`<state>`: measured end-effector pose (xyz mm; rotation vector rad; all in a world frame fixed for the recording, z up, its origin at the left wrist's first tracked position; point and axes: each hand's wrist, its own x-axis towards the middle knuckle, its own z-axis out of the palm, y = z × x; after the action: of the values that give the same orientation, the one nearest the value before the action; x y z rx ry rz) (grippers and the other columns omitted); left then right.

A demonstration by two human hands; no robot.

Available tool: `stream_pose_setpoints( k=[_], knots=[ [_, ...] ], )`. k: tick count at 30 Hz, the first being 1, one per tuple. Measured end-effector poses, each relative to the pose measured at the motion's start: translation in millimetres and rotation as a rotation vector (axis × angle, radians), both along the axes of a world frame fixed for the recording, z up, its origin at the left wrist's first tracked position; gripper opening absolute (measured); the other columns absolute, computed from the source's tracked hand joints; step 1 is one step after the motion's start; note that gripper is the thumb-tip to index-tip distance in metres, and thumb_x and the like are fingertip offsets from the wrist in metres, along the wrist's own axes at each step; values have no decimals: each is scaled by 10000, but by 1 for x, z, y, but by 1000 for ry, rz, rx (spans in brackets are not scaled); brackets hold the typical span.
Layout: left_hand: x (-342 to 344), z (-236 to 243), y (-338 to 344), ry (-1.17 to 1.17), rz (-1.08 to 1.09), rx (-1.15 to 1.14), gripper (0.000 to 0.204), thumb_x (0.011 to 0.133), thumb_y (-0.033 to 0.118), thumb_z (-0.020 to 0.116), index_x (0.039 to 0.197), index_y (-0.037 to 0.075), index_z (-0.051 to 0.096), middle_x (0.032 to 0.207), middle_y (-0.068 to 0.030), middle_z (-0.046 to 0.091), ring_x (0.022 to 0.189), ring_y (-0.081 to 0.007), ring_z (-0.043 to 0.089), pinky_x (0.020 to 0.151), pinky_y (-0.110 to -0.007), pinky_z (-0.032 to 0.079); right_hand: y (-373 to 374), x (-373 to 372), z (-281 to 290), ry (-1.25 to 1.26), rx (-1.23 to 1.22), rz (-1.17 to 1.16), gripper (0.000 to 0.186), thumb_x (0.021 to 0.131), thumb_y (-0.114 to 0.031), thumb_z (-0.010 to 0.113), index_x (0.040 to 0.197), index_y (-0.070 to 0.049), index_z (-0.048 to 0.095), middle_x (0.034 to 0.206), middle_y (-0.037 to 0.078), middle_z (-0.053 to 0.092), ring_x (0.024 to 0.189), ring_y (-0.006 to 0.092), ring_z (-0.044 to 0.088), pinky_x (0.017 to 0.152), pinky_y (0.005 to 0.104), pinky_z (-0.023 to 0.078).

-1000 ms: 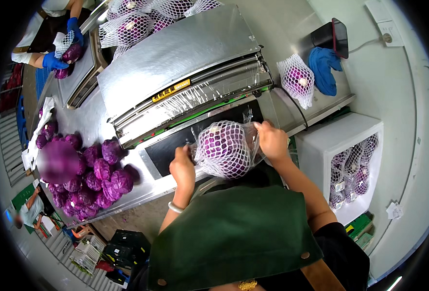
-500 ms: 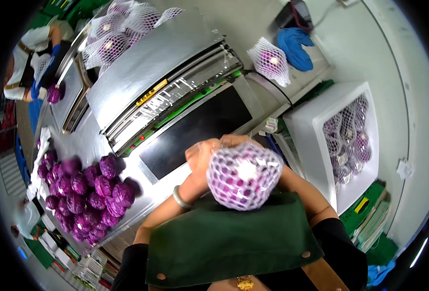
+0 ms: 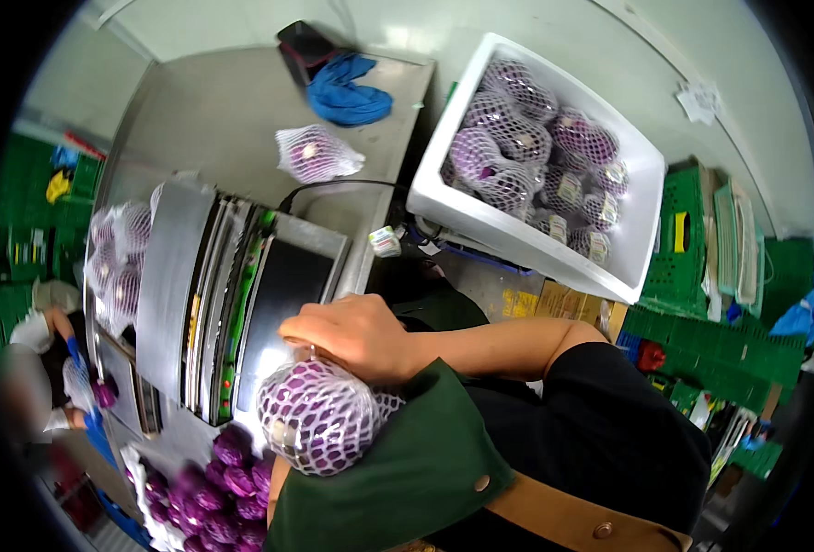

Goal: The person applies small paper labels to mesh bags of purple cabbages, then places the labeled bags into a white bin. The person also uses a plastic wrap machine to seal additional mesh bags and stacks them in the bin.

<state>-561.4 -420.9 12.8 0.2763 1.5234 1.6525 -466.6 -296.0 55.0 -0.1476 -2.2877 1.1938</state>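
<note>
A red cabbage (image 3: 319,419) in white foam netting and clear plastic film hangs in front of my apron. My right hand (image 3: 356,336) is closed at its top, where the film seems gathered. Of my left arm only a strip of forearm (image 3: 279,478) shows beside the apron; the hand itself is hidden behind the cabbage. Left of my right hand stands a film-wrapping machine (image 3: 287,285) with a dark plate and steel cover. Beyond the machine, a netted cabbage (image 3: 317,155) lies on the steel table (image 3: 213,101).
A white foam box (image 3: 526,244) at the right holds several wrapped, labelled cabbages. Blue cloth or gloves (image 3: 347,89) lie on the table near a dark container (image 3: 305,46). Bare cabbages (image 3: 218,506) are heaped at lower left. A co-worker (image 3: 52,350) stands at the far left. Green crates (image 3: 683,216) are stacked at right.
My view has turned to the right, toward the foam box. The wrapped cabbage has stayed in front of my apron, with my right hand at its top. My left hand has gone out of sight.
</note>
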Motion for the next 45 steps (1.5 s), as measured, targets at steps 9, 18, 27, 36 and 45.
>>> stream_pose_setpoints(
  k=[9, 18, 27, 36, 45],
  knots=[
    [66, 12, 110, -268, -78, -68, 235, 1058, 265, 452, 1174, 72, 520, 1093, -73, 570, 956, -159, 541, 787, -293, 455, 130, 142, -25, -231, -798, 417, 1109, 703, -508, 837, 1502, 2, 263, 1438, 241, 441, 1325, 372, 446, 1122, 398, 332],
    [189, -31, 346, -260, -497, 267, 471, 989, 165, 548, 1432, 64, 427, 1429, -116, 505, 1263, -236, 540, 1040, -392, 477, 290, 280, 4, -193, -599, -521, 1083, 520, -341, 936, 1409, 4, 424, 1254, 190, 619, 1151, 288, 609, 1018, 396, 460],
    [208, -82, 476, 1752, -1057, 32, 661, 835, 227, 737, 1440, 185, 473, 1506, -106, 411, 1418, -351, 337, 1149, -527, 266, 420, 400, -117, -585, -123, -660, 1030, 512, -262, 926, 1406, -26, 473, 1255, 170, 595, 1175, 327, 568, 1050, 404, 419],
    [176, -90, 434, 1585, -973, 140, 610, 772, 237, 751, 1345, 174, 550, 1459, -146, 450, 1341, -383, 420, 1131, -531, 309, 379, 331, -139, -817, 528, -679, 1025, 584, -221, 907, 1446, -53, 380, 1382, 149, 495, 1259, 352, 471, 1067, 462, 378],
    [28, -3, 151, 781, -447, 191, 633, 857, 163, 722, 1417, 84, 438, 1385, -162, 503, 1211, -293, 575, 988, -404, 479, 287, 293, -97, -865, 479, -831, 902, 746, -242, 816, 1470, 21, 346, 1465, 242, 431, 1341, 424, 407, 1138, 480, 303]
  ],
)
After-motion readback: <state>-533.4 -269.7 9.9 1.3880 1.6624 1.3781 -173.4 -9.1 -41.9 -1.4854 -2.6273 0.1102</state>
